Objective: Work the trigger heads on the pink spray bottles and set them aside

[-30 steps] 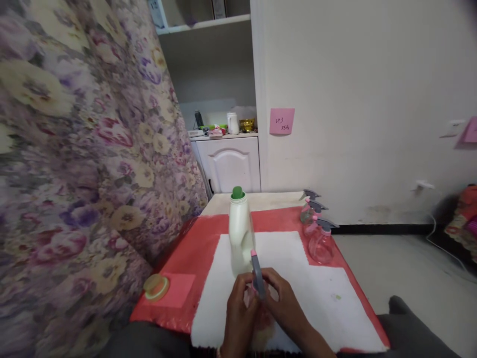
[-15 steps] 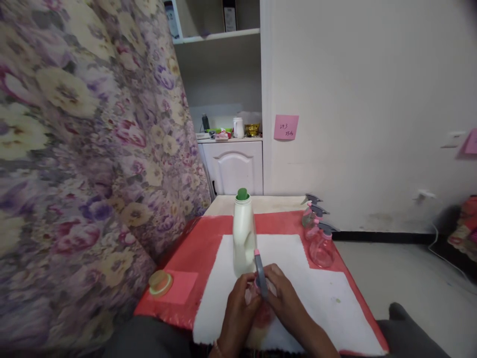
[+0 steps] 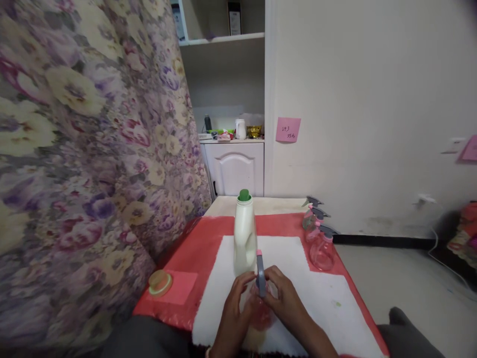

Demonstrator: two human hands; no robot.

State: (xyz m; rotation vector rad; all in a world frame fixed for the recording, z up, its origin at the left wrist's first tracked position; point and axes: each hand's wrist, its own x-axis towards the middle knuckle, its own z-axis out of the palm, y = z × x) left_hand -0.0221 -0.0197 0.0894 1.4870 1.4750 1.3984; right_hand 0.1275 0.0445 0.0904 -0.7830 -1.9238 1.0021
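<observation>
A clear pink spray bottle (image 3: 262,319) stands upright on the white cloth (image 3: 214,313) in front of me. Its grey trigger head (image 3: 260,278) has a pink nozzle tip pointing away from me. My left hand (image 3: 234,306) curls round the bottle's left side, with fingers and thumb at the collar. From the right, my right hand (image 3: 286,297) grips the neck and trigger head. The collar is partly hidden by my fingers. Just beyond stands a tall pale-green jug (image 3: 244,233) with a handle and a green spout insert (image 3: 244,195), its outer cap off.
Several similar spray bottles (image 3: 322,256) line the table's right edge. On the left, a green-rimmed round cap (image 3: 160,282) lies partly on a pink paper (image 3: 182,287). Red sheeting (image 3: 179,253) covers the table under the cloth. A floral curtain (image 3: 112,174) hangs along the left.
My left fingers have loosened and spread a little round the bottle, so more of its pink body shows. My right hand stays at the neck. The view has shifted slightly.
</observation>
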